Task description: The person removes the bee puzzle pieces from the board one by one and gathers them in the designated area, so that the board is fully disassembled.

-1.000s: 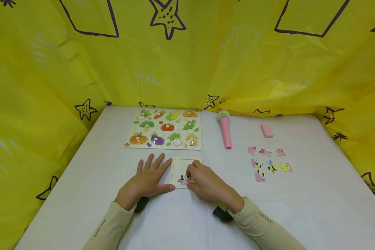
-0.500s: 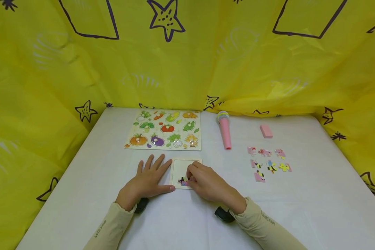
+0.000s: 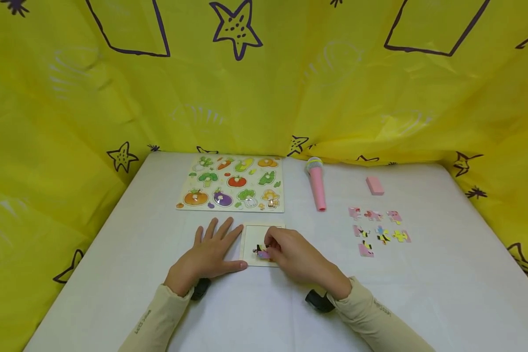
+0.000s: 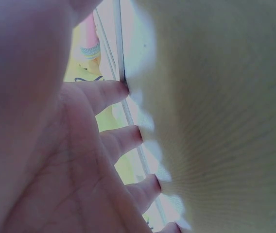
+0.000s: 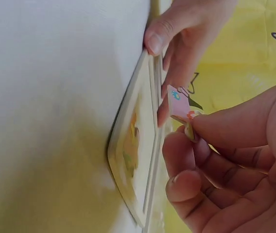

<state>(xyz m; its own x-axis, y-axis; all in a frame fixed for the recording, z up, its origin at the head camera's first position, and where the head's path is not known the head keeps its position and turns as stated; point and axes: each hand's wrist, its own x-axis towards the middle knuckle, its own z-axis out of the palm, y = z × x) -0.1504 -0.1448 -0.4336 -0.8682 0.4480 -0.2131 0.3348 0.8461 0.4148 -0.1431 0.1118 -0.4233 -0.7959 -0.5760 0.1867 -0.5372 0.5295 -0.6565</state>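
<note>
My right hand (image 3: 296, 254) pinches a jigsaw piece (image 5: 179, 103) between thumb and fingers. The piece is pink with blue, red and dark printed parts, and is tilted up above a small square puzzle tray (image 3: 252, 234). In the right wrist view the tray shows a raised rim, and a dull coloured patch (image 5: 130, 145) lies inside near one corner. My left hand (image 3: 209, 252) lies with fingers spread on the white table, its thumb and index fingertips at the tray's left edge. In the left wrist view its fingers (image 4: 121, 141) are straight.
A vegetable peg puzzle board (image 3: 233, 182) lies behind the tray. To its right are a pink toy microphone (image 3: 318, 188) and a pink block (image 3: 375, 186). Several loose jigsaw pieces (image 3: 374, 215) are laid out in rows on the right. A yellow curtain (image 3: 264, 98) surrounds the table.
My right hand has lifted slightly and shifted a little right, and the pinched jigsaw piece has tilted up off the tray. My left hand stays in place.
</note>
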